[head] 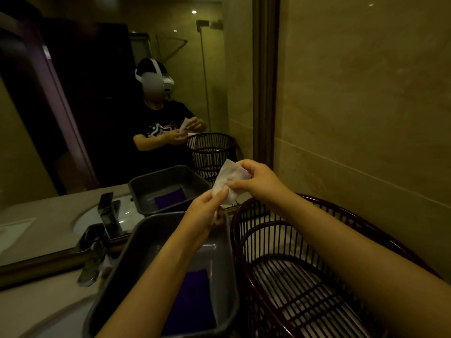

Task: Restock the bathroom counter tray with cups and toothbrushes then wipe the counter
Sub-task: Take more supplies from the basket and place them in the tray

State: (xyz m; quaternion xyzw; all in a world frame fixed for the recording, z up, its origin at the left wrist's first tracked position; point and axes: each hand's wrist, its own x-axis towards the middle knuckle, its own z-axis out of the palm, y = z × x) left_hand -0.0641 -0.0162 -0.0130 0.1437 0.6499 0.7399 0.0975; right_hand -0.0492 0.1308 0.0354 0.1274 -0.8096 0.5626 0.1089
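While pinched two-handed, packet [229,182] upright.

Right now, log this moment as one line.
hands: both hands pinch white packet | over: grey tray | tray: purple cloth | basket: right

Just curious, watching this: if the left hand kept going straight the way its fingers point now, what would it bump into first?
The left hand points up and away, and its fingertips already pinch the white packet that the right hand also holds. So the packet comes first; beyond it probably the mirror, though depth is hard to judge.
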